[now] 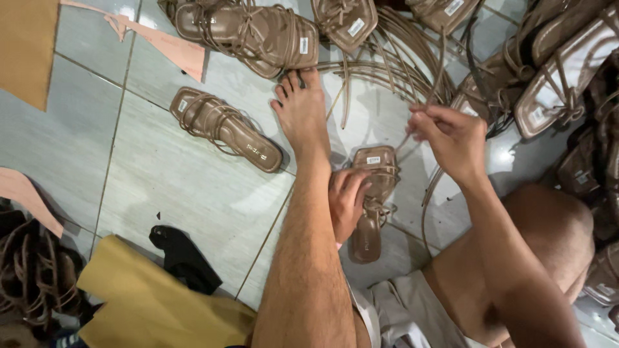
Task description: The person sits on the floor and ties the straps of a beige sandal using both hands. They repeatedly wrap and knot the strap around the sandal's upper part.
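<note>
Left hand [347, 201] fingers curled, gripping tan strappy leather sandal [373, 193] on tiled floor [180, 187]; right hand [451, 138], at 2 o'clock, fingers pinched on thin tan strap [431, 193].

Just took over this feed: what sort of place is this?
Likely a small footwear workshop on a tiled floor: finished tan sandals lie about, loose straps are heaped, and the left hand steadies a sandal while the right hand pulls a strap.

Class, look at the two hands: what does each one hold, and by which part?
Left hand grips the tan sandal at its side; right hand pinches its thin strap.
</note>
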